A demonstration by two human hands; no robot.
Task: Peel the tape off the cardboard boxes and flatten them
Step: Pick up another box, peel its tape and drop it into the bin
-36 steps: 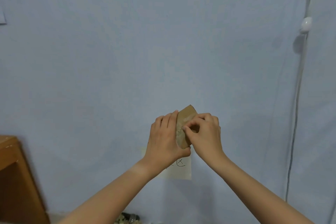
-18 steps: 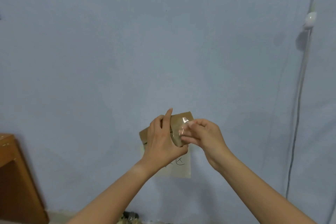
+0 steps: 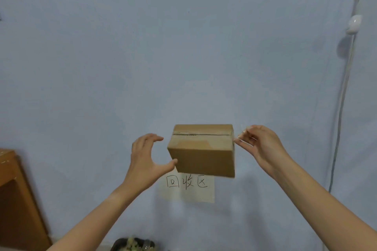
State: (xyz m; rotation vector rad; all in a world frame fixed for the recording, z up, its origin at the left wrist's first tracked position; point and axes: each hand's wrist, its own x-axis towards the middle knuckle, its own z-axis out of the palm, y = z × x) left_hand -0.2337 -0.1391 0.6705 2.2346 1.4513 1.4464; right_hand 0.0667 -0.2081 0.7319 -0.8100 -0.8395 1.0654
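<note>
left hand (image 3: 146,159) spread wide, thumb tip at lower-left edge of cardboard box (image 3: 202,153), fingers off it | right hand (image 3: 259,144) pinches clear tape (image 3: 243,142) at box's right end | box between hands | handwritten paper note (image 3: 189,191) beyond, below hands

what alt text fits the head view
A small cardboard box hangs between two hands before a blue wall; the left hand is spread open beside it, the right hand pinches clear tape at its right edge.

Cardboard box (image 3: 202,155), left hand (image 3: 146,159) spread beside, right hand (image 3: 260,145) pinching tape (image 3: 243,142)
</note>
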